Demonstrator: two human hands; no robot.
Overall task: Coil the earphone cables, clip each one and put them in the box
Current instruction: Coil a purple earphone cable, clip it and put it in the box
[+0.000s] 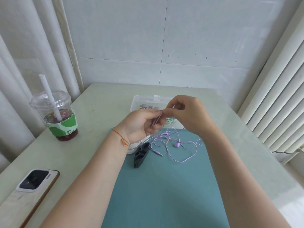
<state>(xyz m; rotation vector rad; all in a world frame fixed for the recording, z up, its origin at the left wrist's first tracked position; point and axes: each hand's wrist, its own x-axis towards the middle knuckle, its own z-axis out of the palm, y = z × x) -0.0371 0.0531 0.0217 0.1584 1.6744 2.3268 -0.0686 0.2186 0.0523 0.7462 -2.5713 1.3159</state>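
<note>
Pinching purple cable | left hand palm-up | right hand pinching too

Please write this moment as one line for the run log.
step: coiling | left hand: holds purple cable | right hand: pinches same cable | plug: on mat | box: behind hands

White tiled wall across the top; pale curtains at left; ribbed radiator at right; pale green table below.

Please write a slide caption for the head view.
Both hands begin coiling the purple earphone cable above the teal mat.
</note>
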